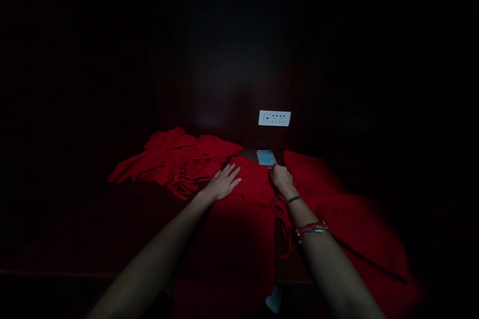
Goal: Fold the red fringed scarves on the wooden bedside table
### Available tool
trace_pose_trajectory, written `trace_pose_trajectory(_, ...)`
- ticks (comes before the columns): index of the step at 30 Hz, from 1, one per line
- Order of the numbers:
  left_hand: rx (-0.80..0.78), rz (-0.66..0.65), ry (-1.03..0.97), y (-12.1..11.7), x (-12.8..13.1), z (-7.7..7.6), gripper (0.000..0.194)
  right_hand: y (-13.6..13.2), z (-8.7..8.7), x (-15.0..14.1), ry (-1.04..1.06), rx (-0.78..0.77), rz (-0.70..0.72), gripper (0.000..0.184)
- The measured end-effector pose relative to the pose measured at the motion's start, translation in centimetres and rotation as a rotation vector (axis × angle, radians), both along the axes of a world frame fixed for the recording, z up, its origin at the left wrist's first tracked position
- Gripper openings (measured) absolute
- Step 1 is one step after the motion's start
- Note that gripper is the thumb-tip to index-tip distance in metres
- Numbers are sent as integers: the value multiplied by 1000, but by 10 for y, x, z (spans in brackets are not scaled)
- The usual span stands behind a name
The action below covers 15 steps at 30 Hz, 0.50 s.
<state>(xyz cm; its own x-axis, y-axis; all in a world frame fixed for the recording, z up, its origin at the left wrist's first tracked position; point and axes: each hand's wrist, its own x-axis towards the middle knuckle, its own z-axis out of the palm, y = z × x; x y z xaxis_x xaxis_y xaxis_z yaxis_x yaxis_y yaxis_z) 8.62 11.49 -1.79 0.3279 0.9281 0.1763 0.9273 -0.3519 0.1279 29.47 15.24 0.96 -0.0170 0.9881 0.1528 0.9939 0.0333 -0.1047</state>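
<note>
A long red scarf with fringe lies over the dark tabletop, its near end hanging past the front edge. My left hand rests flat on its upper part, fingers spread, a ring on one finger. At the scarf's far right corner, my right hand is closed on the cloth; its fingertips are partly hidden. Loose fringe trails below that wrist. Just beyond the right hand lies a small flat rectangular thing with a pale blue face, which looks like a phone.
A crumpled red fringed cloth lies at the back left. Another red cloth spreads along the right. A white socket plate is on the dark wall behind. The table's front edge shows at lower left. The surroundings are very dark.
</note>
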Motion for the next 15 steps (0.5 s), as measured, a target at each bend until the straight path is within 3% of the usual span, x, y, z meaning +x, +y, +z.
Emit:
trace_pose_trajectory(4,-175,40,43,3,-3,-4,55,-5,0,-2,-28,-41,56,34)
trace_pose_trajectory(9,-180,36,25,5,-5,-6,62,-10,11,-10,-116,98,151,33)
trace_pose_trajectory(15,-336,36,1,-2,-20,11,105,15,35,-44,-119,-111,378,30)
